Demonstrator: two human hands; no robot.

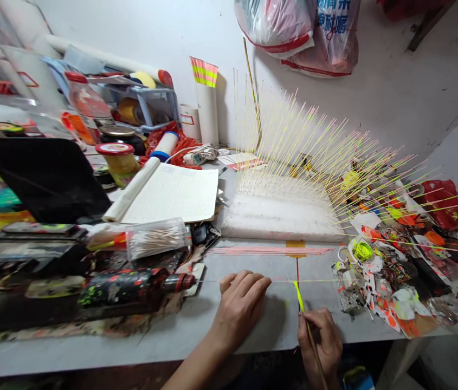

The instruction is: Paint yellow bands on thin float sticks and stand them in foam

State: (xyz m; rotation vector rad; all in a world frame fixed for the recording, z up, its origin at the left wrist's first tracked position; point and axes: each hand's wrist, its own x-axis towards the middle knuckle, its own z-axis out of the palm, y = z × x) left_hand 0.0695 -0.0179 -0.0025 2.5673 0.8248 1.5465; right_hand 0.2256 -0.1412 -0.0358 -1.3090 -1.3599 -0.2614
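My left hand (240, 303) rests on the grey table (253, 260), fingers curled and pressing on a thin stick (314, 280) that lies across the table. My right hand (321, 340) is closed on a paintbrush (302, 306) whose yellow-green tip touches that stick near a vertical red line. Behind them lies a row of pink-tipped thin sticks (269, 251). A white foam block (281, 216) holds several thin sticks with yellow-painted tips (314, 146) standing in a fan.
A paint-stained clutter of lids and scraps (399, 271) fills the right side. On the left stand an open notebook (175, 192), a clear tube of sticks (155, 238), a spattered spray can (131, 286), jars and a black tablet (45, 176). Plastic bags (302, 27) hang on the wall.
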